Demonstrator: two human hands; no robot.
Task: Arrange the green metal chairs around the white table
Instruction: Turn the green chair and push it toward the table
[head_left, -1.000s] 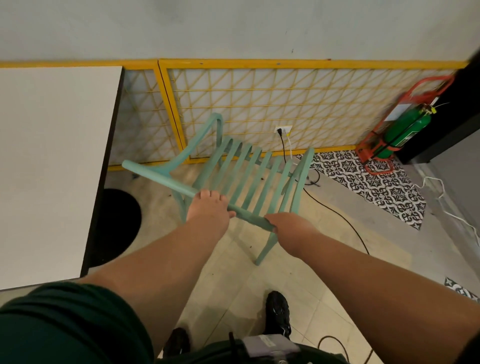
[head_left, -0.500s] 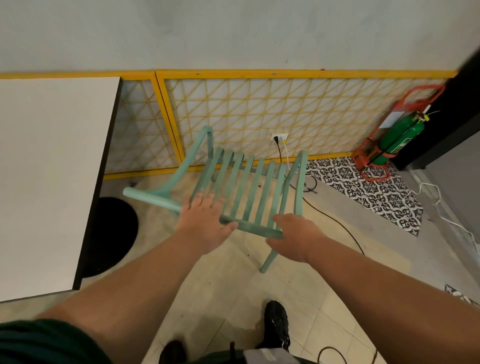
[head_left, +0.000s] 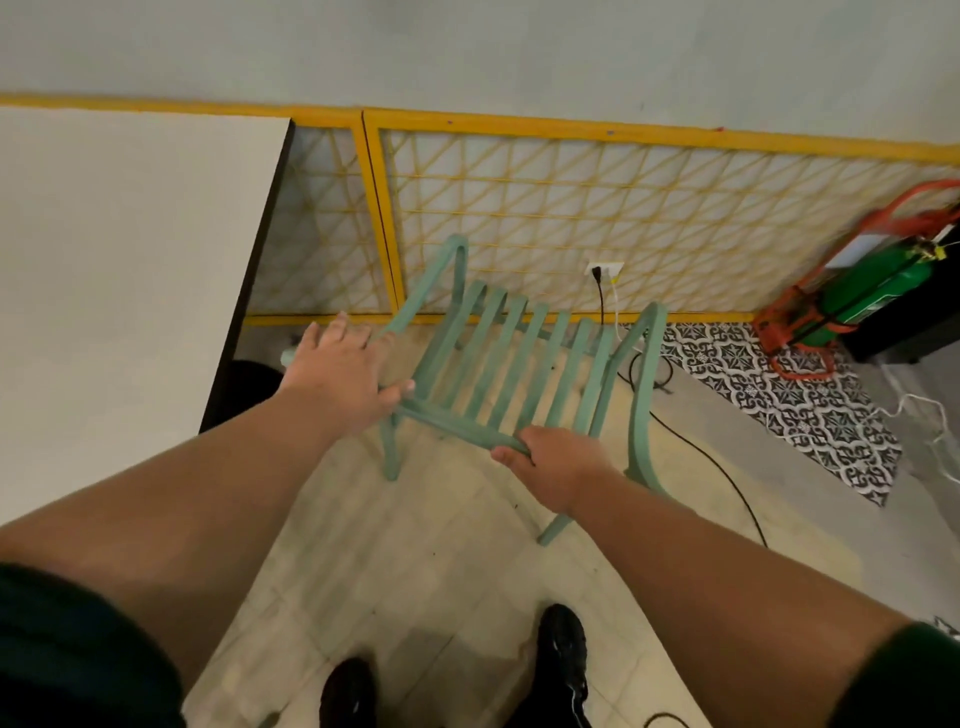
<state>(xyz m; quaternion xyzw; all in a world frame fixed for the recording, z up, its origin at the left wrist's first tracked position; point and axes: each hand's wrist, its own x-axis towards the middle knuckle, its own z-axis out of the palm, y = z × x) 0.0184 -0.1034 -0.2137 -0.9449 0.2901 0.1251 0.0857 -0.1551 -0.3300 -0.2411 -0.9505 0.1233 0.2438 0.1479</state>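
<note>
The green metal chair (head_left: 644, 395) stood on the tiled floor just right of the white table (head_left: 130, 286), its slats running away from the person toward the wall. Its top rail (head_left: 457, 426) lay slantwise, the left end farther off and the right end nearer the body. The right hand (head_left: 553, 467) gripped that rail near its right end, fingers (head_left: 511, 454) curled round it. The left hand (head_left: 340, 371) lay over the rail's left end with its fingers (head_left: 324, 332) straight and spread, resting there rather than clasping.

The table lay to the left of both hands, and the left hand was the nearer one. Any move to seat the chair would likely carry it leftward, the rail turning to lie along the table's dark edge.

The left hand hid the rail's left end. Whether every foot touched the floor could not be told. Only one corner of the table showed, with part of a dark round base (head_left: 249, 384) beneath. Behind stood a yellow lattice panel (head_left: 571, 208), and a black cable (head_left: 717, 467) trailed across the floor close to the chair's right legs.
</note>
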